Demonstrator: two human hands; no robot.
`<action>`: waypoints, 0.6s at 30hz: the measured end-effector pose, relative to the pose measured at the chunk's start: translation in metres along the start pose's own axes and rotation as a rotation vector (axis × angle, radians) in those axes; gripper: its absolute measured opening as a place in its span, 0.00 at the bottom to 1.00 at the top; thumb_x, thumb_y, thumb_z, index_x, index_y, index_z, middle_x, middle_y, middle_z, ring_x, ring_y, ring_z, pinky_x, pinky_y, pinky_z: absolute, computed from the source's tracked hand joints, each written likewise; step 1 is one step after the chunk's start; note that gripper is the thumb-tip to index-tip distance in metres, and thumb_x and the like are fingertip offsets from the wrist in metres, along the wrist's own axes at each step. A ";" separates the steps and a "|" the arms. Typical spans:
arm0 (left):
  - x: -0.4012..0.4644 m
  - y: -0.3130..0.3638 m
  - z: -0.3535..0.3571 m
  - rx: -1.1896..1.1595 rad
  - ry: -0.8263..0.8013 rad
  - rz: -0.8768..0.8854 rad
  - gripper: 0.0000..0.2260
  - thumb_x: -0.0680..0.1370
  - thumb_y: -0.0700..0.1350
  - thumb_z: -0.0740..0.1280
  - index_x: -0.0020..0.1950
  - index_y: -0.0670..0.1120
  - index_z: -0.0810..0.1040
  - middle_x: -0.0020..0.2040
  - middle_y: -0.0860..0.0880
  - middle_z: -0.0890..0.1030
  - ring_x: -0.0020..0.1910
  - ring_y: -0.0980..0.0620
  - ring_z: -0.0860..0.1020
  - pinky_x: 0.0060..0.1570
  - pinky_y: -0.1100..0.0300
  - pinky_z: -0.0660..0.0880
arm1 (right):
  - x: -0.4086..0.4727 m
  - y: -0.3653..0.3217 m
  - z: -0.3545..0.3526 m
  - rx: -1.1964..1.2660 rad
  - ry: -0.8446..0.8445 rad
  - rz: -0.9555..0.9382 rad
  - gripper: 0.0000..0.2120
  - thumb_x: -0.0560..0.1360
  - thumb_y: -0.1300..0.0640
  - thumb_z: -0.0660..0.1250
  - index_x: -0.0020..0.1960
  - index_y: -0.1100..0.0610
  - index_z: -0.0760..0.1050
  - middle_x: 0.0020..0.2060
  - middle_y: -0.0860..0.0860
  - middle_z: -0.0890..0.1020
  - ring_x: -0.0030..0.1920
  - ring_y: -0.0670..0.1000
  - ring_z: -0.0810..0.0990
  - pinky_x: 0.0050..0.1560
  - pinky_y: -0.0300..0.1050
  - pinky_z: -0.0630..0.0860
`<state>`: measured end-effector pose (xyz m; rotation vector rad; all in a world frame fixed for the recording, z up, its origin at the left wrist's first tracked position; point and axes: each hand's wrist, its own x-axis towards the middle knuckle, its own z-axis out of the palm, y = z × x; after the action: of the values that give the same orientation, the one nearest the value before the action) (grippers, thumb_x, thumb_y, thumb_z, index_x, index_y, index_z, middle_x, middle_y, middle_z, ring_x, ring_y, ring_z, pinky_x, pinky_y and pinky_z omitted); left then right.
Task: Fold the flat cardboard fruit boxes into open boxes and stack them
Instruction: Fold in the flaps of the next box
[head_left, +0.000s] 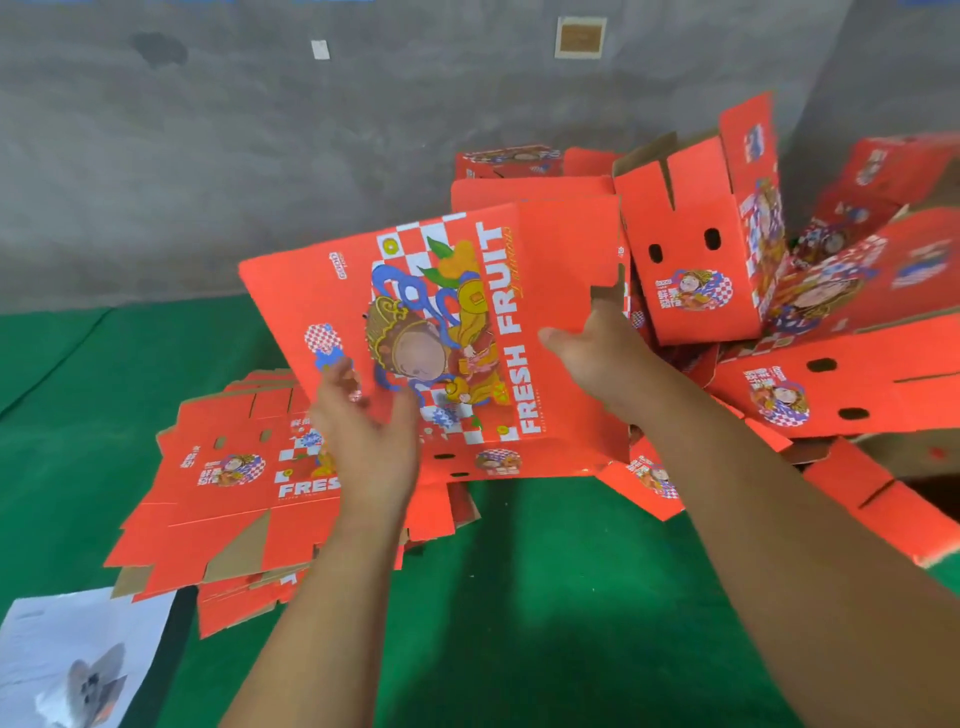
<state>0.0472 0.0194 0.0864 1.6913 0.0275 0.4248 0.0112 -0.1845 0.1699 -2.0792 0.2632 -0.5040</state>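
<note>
Head view shows the folded box (457, 343) held up in the air, its printed red bottom panel facing the camera and tilted, with "FRESH FRUIT" reading sideways. It hangs between the stack of flat blanks (244, 483) below on the left and the heap of finished boxes (727, 260) on the right.

The left hand (369, 431) lies against the near lower corner of the panel with fingers spread and only loosely bent; it looks to be steadying rather than gripping, and whether it truly touches the card cannot be told. The right hand (597, 343) holds the right edge, thumb out across the printed face and fingers hidden behind the panel, so it appears to pinch the wall there.

The heap on the right is jumbled, boxes lying at several angles rather than nested. The likely risk is that the box, carried mainly by one edge, twists or slips as it goes over, or lands crooked on that uneven pile and slides off onto the green mat (519, 597). A loosely tucked flap could also spring open under the one-sided pull.

A white printed sheet (72, 660) lies at the lower left corner, against the grey wall (260, 156) side nothing else stands.
</note>
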 end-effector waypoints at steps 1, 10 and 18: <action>0.010 0.004 -0.008 0.111 0.063 0.145 0.30 0.74 0.48 0.70 0.74 0.44 0.69 0.67 0.43 0.71 0.68 0.43 0.70 0.69 0.52 0.65 | -0.001 -0.001 -0.004 -0.002 0.022 -0.034 0.15 0.80 0.62 0.68 0.45 0.44 0.69 0.46 0.41 0.76 0.45 0.46 0.78 0.48 0.35 0.73; 0.022 0.025 -0.023 0.463 0.031 0.439 0.39 0.72 0.60 0.72 0.80 0.53 0.63 0.78 0.48 0.68 0.79 0.43 0.60 0.77 0.44 0.47 | 0.011 -0.030 -0.066 -0.366 -0.352 -0.300 0.18 0.80 0.58 0.69 0.66 0.41 0.74 0.68 0.42 0.74 0.59 0.34 0.76 0.53 0.19 0.65; -0.027 -0.040 -0.003 0.018 -0.621 0.079 0.26 0.68 0.52 0.78 0.60 0.54 0.68 0.57 0.46 0.80 0.56 0.47 0.82 0.54 0.47 0.80 | 0.009 0.006 -0.028 -0.793 -0.483 -0.230 0.10 0.81 0.56 0.67 0.60 0.59 0.79 0.44 0.50 0.81 0.52 0.52 0.82 0.52 0.41 0.74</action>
<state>0.0302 0.0218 0.0409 1.7830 -0.4917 -0.0562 0.0069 -0.2128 0.1801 -2.9433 -0.0890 0.0099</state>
